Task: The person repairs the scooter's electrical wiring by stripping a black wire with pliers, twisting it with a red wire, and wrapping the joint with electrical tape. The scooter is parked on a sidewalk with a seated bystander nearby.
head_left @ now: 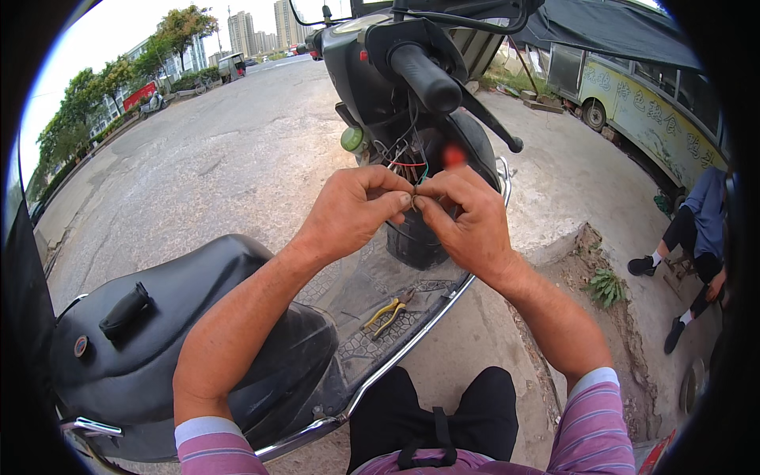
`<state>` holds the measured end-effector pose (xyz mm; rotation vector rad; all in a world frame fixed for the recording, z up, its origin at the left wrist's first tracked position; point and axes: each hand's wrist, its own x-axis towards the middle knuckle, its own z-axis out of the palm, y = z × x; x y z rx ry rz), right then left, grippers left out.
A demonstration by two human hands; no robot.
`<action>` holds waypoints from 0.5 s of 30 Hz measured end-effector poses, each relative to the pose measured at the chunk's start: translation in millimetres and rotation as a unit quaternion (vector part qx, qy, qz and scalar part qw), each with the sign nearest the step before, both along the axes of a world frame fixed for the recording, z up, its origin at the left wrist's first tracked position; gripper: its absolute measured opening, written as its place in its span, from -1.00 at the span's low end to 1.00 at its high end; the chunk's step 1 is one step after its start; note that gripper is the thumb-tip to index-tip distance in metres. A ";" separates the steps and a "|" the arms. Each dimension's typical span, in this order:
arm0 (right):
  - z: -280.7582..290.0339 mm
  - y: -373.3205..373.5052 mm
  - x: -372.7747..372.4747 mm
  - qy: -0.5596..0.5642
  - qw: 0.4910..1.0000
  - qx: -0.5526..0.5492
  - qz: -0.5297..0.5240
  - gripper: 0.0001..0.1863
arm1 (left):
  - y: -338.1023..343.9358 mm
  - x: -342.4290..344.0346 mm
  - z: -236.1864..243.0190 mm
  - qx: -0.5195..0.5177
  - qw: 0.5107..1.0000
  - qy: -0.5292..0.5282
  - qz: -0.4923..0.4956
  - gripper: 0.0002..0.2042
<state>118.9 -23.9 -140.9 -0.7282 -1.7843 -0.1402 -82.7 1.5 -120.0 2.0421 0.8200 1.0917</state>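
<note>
My left hand and my right hand meet at the scooter's front, fingertips pinched on thin wires; the exact held ends are too small to make out. Just above, a tangle of red, teal and dark wires hangs from the opened steering column, under a black handlebar grip. A green-capped reservoir is at its left, a blurred red part at its right. Yellow-handled pliers lie on the footboard below my hands.
The black seat carries a dark pouch and a small tape roll. Seated people are at the right, beside a painted food trailer. Broken concrete and a weed edge the right side; a paved road runs left.
</note>
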 end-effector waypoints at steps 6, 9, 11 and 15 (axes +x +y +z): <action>-2.0 -2.2 -1.0 0.009 1.000 -0.017 0.008 -0.86 | 1.5 0.2 -1.5 -0.024 1.000 -0.009 -0.008 -0.79; -2.7 0.3 1.4 -0.004 1.000 0.005 0.008 -0.85 | 3.5 1.6 -2.3 -0.033 0.999 -0.010 -0.016 -0.78; -2.9 2.6 1.0 -0.013 1.000 0.023 0.010 -0.85 | 4.6 0.6 -4.1 -0.037 0.999 -0.016 -0.020 -0.78; -0.4 2.6 2.4 -0.031 0.999 0.039 0.001 -0.85 | 4.5 1.4 -5.1 -0.034 0.999 -0.024 -0.025 -0.77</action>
